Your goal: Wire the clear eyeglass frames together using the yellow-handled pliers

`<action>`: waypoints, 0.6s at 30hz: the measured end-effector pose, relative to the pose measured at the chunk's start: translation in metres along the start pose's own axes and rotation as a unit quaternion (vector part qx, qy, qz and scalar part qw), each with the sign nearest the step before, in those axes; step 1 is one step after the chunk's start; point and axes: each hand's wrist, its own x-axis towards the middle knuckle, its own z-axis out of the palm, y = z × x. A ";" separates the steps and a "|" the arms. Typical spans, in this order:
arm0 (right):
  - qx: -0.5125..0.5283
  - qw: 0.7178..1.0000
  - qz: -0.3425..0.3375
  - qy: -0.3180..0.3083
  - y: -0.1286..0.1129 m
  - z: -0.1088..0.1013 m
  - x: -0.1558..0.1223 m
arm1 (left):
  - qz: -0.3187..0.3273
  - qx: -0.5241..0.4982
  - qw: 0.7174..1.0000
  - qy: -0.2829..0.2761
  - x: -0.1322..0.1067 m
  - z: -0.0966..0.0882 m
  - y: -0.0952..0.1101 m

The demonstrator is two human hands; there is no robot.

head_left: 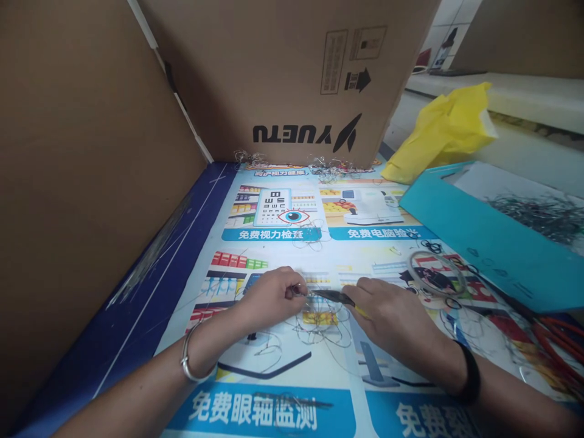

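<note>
My left hand (274,296) is closed in a pinch on thin wire, above the middle of the printed sheet (283,371). In my right hand (387,313) are pliers (333,295) with dark jaws and yellow handles. Their tip points left and meets the wire close to my left fingertips. A loose tangle of thin wire (322,334) hangs or lies just below the two hands. Whether the jaws grip the wire is too small to tell.
Cardboard panels (274,73) stand behind and to the left. On the right, a blue box (456,225) holds many dark wire pieces, with a yellow bag (442,134) behind it. Nearby lie a clear ring (462,274) and red-handled tools (554,344). Wire clumps (331,169) lie along the back panel.
</note>
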 end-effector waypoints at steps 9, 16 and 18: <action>-0.061 0.996 -0.038 0.045 -0.003 0.003 0.003 | 0.005 -0.001 1.000 0.001 0.000 -0.001 0.003; -0.139 0.986 -0.065 0.063 -0.004 -0.005 -0.003 | -0.008 0.002 1.000 -0.012 0.000 0.000 0.003; -0.155 0.983 -0.074 0.066 -0.005 -0.009 -0.003 | -0.012 0.008 1.000 -0.015 -0.001 0.000 0.004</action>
